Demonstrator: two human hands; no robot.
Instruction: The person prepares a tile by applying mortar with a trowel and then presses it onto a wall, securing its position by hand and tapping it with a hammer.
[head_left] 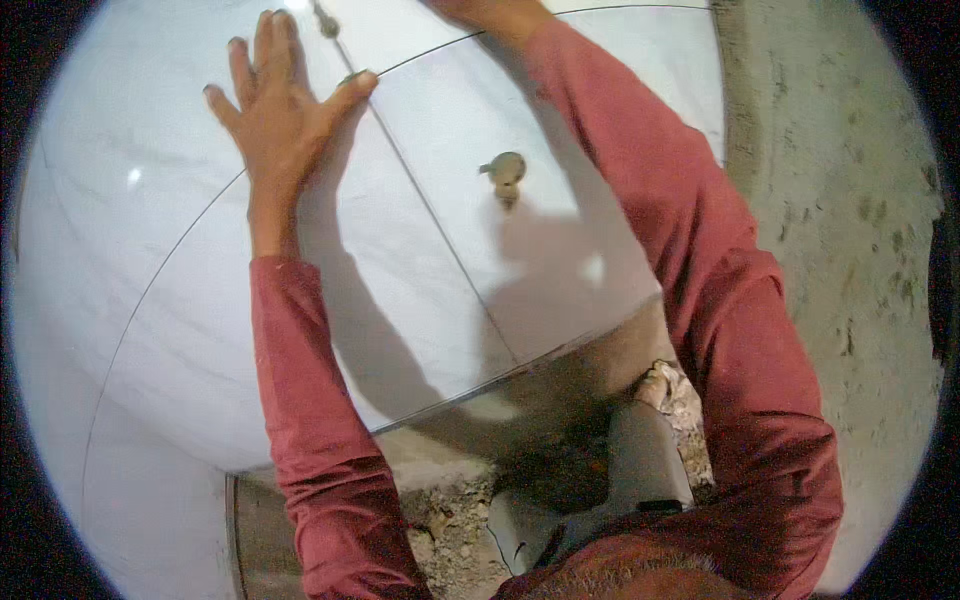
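**Left hand spread flat on a white marble tile**

High on the tiled wall, near its upper edge, the left hand [278, 105] lies flat with all fingers fanned wide, palm pressed against a white marble tile [200, 300]. The thumb reaches out to the right and its tip touches the thin dark joint [430, 210] that runs diagonally between this tile and the neighbouring tile [520, 100]. A small metal spacer [325, 20] sits in that same joint just above the thumb, at the wall's top edge.

Only the wrist of the right hand [490, 12] shows, at the top edge of the neighbouring tile; its fingers are cut off by the frame, so I cannot tell whether they are spread or closed on anything. Both forearms wear dark red sleeves [310, 420].

A small brass-coloured fitting [505, 172] juts from the middle of the right-hand tile, well apart from either hand, and throws a shadow downward.

Along the lower edge of the tiles the wall gives way to bare mortar and rubble [450, 510]. Rough grey cement wall [840, 200] borders the tiles' right edge. A grey trouser leg [640, 460] shows below.
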